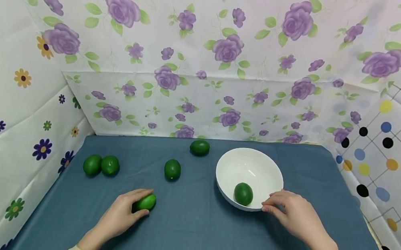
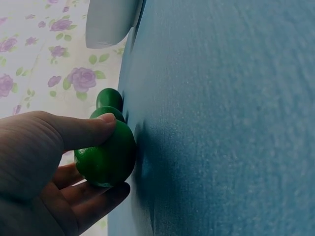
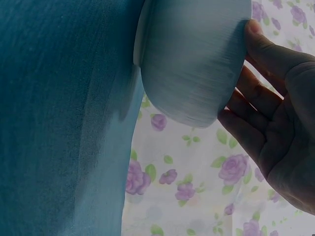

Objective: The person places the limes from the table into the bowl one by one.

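Head view: left hand (image 1: 119, 214) on a smooth green oval fruit (image 1: 147, 201), right hand (image 1: 295, 214) on a glossy white round bowl (image 1: 254, 166)

A blue-grey cloth (image 1: 189, 238) covers the tabletop. At its near left, the left hand pinches the green oval fruit between thumb and fingers. At the right, the right hand grips the bowl by the near right part of its rim. Inside the bowl, toward its near side, lies a dark green oval fruit (image 1: 243, 194). Two rounded green fruits (image 1: 92, 165) sit touching at the far left; one upright-looking green fruit (image 1: 172, 169) lies between the left hand and the bowl, and a sideways-lying green fruit (image 1: 200, 147) rests near the far edge. White sheeting with purple roses (image 1: 227, 47) hangs behind.

Left wrist view: the thumb presses one side of the held fruit and the fingers curl under the other. The fruit is just beside the cloth; whether it touches, I cannot tell. Two more green fruits show beyond it, partly hidden, and the bowl's outer wall appears farther off.

Right wrist view: thumb and fingertips meet the bowl along its rim, spread apart from one another, with the palm clear of its outer wall. Rose-patterned sheeting fills the background.
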Tool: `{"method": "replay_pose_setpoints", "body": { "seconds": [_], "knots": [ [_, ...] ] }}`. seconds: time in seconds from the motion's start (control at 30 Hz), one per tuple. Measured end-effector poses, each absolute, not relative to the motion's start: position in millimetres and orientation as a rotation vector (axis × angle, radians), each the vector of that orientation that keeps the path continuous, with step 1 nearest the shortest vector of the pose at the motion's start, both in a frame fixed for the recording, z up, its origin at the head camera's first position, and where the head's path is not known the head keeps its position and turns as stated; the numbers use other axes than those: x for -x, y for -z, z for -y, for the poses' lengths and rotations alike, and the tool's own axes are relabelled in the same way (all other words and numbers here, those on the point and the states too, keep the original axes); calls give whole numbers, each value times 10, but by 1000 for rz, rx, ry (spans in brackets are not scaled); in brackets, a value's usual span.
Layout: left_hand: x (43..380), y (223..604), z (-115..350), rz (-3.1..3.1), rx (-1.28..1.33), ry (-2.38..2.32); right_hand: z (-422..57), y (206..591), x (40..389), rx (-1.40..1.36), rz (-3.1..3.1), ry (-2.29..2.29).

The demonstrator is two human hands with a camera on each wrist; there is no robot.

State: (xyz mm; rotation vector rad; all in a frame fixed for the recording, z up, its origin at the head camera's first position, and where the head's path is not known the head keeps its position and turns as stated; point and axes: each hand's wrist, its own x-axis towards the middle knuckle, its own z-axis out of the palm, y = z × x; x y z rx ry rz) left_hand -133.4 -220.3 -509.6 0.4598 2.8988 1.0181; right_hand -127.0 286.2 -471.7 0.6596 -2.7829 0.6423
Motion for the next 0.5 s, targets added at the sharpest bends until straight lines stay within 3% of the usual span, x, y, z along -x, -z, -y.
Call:
{"method": "replay_pose_setpoints", "body": {
  "seconds": [0.5],
  "knots": [
    [1306,5008,2088,-2914,-493,-1067,-2866,4738,1256,-631,2773,-647]
  ]
}}
